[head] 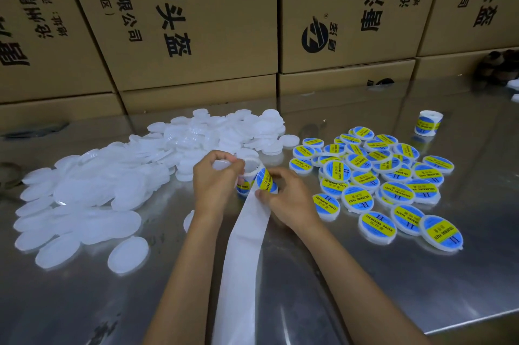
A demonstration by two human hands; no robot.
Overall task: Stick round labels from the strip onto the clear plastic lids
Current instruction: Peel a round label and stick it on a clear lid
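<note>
Lids (92, 198) of clear plastic lie in a big loose heap on the left part of the metal table (393, 274), from the near left edge up to the wall of boxes, and the heap reaches until just beside the left hand. Cardboard boxes (196, 21) with black printing stand in a row behind the table and fill the whole background. To the right of the hands lies a smaller pile of labelled lids (373, 179), each one with a blue and yellow round sticker, well apart from the plain heap. A long white strip (241, 260) of backing paper runs from between the two hands down toward the near edge of the table, between the forearms. A spare roll of labels (428, 123) stands alone far right, behind the labelled pile. One single plain lid (188, 220) lies just left of the left wrist.

Both hands meet in the middle of the table. The left hand (214, 179) has its fingers curled around a clear lid (222, 165) and the label roll (250, 169) together. The right hand (286, 198) pinches a round label (265, 179) at the top of the strip, with the thumb on the edge of the paper. The label is touching the roll and it stands tilted, nearly on its edge.
</note>
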